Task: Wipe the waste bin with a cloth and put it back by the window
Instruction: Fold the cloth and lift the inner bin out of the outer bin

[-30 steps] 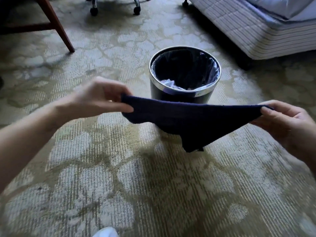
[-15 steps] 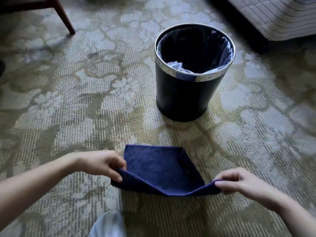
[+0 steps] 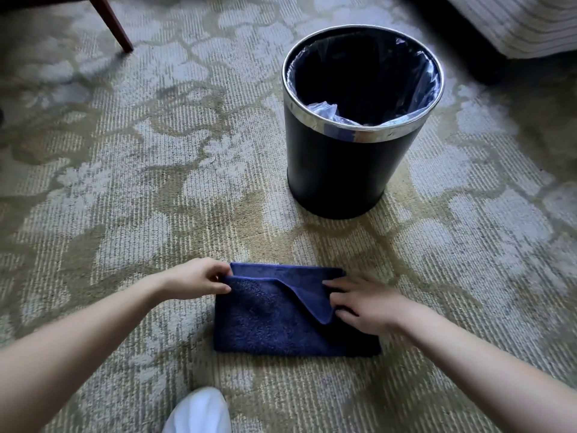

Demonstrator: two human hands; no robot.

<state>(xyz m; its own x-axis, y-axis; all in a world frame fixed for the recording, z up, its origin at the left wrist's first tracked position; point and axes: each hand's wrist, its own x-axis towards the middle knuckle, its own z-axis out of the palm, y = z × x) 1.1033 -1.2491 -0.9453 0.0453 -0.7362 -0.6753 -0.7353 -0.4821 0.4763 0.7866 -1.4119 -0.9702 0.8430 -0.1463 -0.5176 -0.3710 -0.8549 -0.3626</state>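
Waste bin (image 3: 340, 170) beyond right hand (image 3: 368, 304)

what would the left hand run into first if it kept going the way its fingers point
The left hand points right, pinching the cloth at a corner. Going straight on along the cloth's far edge, it would probably meet the right hand first.

The right hand (image 3: 368, 307) hid one corner of the cloth (image 3: 265, 320); the waste bin (image 3: 343, 170) was dark inside; the wooden leg (image 3: 114, 28), bed (image 3: 518, 26) and shoe (image 3: 199, 412) ran off-frame.
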